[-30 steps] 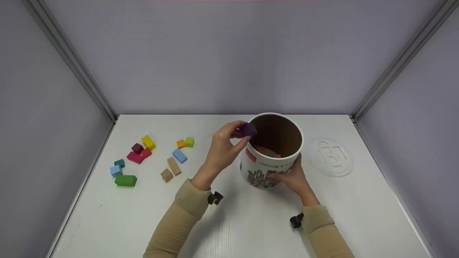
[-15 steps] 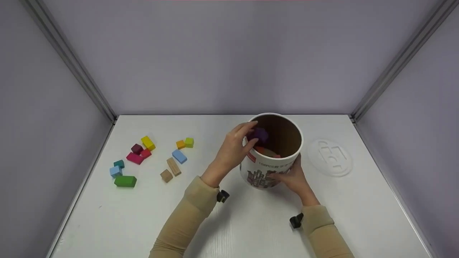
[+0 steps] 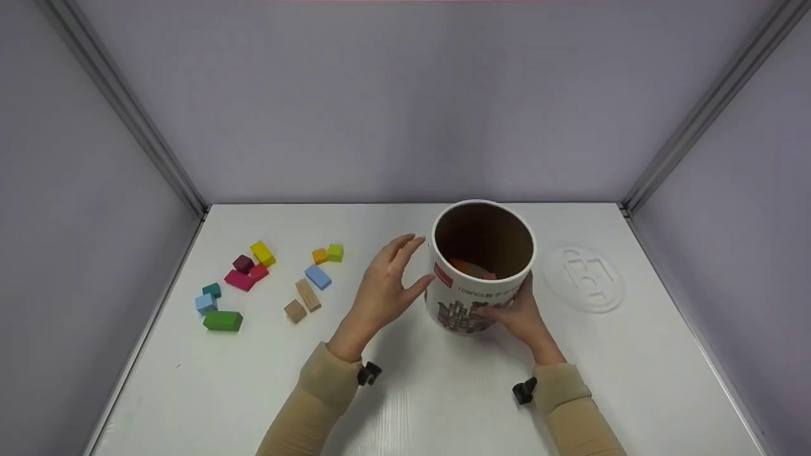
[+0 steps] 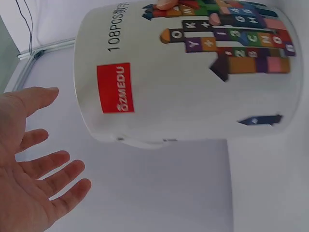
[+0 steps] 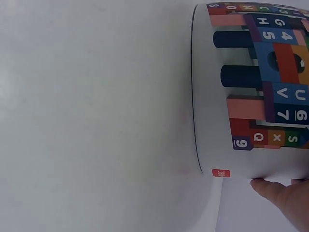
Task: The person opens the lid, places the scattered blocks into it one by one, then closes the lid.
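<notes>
A white cardboard bucket (image 3: 469, 292) with printed letter blocks on its side stands tilted toward me on the table. Red and orange blocks (image 3: 470, 268) show at its bottom; the purple block is out of sight. My right hand (image 3: 521, 316) grips the bucket low on its right side, thumb across the front. Just left of the rim, my left hand (image 3: 385, 285) holds nothing, its fingers spread. The left wrist view has the same hand (image 4: 36, 164) apart from the bucket wall (image 4: 174, 106). Seen from the right wrist, a fingertip (image 5: 268, 188) presses the bucket's side.
On the left lie several loose blocks: a green block (image 3: 222, 321), a crimson block (image 3: 239, 280), a yellow block (image 3: 262, 253), a blue block (image 3: 318, 277) and a plain wooden block (image 3: 308, 295). A clear round lid (image 3: 584, 280) lies right of the bucket. Grey walls enclose the table.
My left hand brought the purple block over the rim, let it go inside the bucket, and has drawn back to the left with fingers spread. The right hand and bucket stayed put.
</notes>
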A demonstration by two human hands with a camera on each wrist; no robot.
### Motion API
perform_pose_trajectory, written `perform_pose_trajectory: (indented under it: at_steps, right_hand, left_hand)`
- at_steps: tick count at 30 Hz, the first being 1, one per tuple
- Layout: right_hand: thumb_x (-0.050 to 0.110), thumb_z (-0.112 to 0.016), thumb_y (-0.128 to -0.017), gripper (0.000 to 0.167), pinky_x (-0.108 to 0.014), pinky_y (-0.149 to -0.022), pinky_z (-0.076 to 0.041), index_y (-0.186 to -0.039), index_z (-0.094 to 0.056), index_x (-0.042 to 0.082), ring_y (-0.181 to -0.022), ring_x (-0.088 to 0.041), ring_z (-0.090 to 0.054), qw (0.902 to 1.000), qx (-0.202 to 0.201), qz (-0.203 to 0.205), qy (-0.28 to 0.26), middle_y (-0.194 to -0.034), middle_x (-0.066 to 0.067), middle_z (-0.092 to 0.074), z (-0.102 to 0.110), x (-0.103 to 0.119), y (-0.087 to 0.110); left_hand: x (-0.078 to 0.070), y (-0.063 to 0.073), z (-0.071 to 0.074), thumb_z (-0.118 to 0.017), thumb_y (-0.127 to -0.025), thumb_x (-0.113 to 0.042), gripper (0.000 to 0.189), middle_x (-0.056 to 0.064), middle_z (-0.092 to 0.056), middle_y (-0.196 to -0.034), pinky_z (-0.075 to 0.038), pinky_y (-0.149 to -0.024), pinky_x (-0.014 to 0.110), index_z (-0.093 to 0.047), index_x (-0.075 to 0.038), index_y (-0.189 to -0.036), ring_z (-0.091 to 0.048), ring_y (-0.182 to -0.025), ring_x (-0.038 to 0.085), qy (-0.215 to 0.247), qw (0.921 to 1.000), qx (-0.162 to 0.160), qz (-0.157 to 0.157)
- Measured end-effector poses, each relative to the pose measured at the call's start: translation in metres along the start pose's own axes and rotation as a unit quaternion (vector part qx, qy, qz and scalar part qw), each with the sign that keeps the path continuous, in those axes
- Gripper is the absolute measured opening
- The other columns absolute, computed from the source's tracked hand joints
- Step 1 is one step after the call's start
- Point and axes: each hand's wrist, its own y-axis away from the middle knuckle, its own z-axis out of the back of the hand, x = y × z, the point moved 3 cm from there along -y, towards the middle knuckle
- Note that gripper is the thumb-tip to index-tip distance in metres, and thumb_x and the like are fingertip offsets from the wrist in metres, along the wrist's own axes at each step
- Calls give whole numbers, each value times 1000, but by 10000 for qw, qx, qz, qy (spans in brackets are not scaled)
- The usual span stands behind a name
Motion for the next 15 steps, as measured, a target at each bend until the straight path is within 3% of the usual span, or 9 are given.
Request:
perform_pose_trajectory:
  at_steps: [8,15]
  right_hand:
    - [9,-91,-67,126,-48,-117,-14,-153,1,6,-141,-39,-24,9999,62,21,-156,-151,-23,-27,0,-1,0]
    - [10,-91,-67,124,-48,-117,-15,-153,-2,6,-141,-39,-24,10000,10,51,-17,-151,-24,-25,-1,-1,1]
  left_hand:
    - [34,41,9,-79,-84,-23,61,17,-54,-130,-49,-94,47,-54,-5,-136,-55,-118,33,-190,9977,-1,649]
    - [69,78,28,-81,-83,-21,62,18,-54,-130,-48,-94,50,-53,-5,-136,-54,-118,36,-454,9887,-39,1429]
